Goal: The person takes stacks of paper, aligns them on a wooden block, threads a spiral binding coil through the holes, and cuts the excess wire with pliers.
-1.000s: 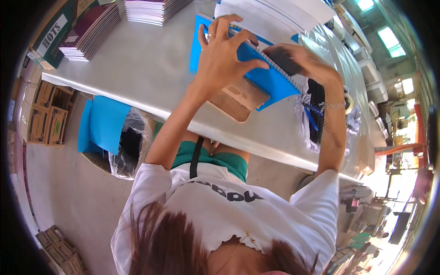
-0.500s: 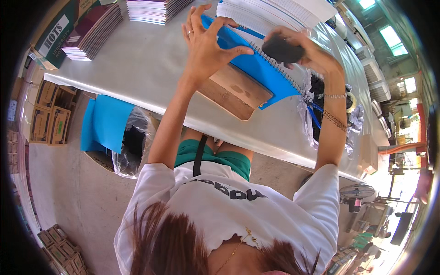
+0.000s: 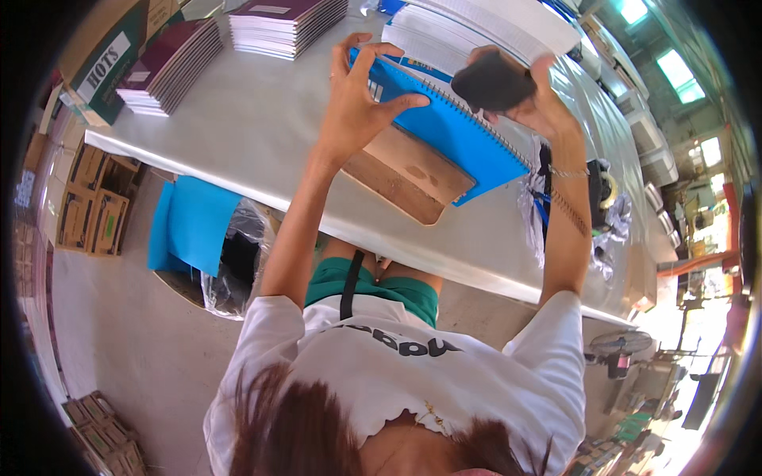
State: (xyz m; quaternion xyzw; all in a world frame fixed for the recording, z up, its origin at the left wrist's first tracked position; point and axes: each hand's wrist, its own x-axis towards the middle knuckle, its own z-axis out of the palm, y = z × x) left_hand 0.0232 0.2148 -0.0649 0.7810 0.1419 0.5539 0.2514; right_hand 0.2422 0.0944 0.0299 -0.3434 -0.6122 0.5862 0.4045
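A blue spiral notebook (image 3: 456,131) leans on a wooden block (image 3: 421,163) on the table, its metal coil along the upper edge. My left hand (image 3: 357,99) grips its left end, with the thumb on the blue cover and the fingers over the far edge. In my right hand (image 3: 548,103) is a rounded black object (image 3: 494,82), held just above the coil; its kind is unclear. Whether it touches the coil I cannot tell.
Stacks of maroon notebooks (image 3: 171,71) and white page blocks (image 3: 436,40) lie on the far table. A carton (image 3: 103,63) stands at the left corner. Below the table edge, a box with blue sheets (image 3: 194,222) sits. A tape roll (image 3: 609,190) lies to the right.
The coil end that stuck out past the notebook's lower right corner now lies close to the corner. The black object stays above the coil, and the whole view has shifted slightly.
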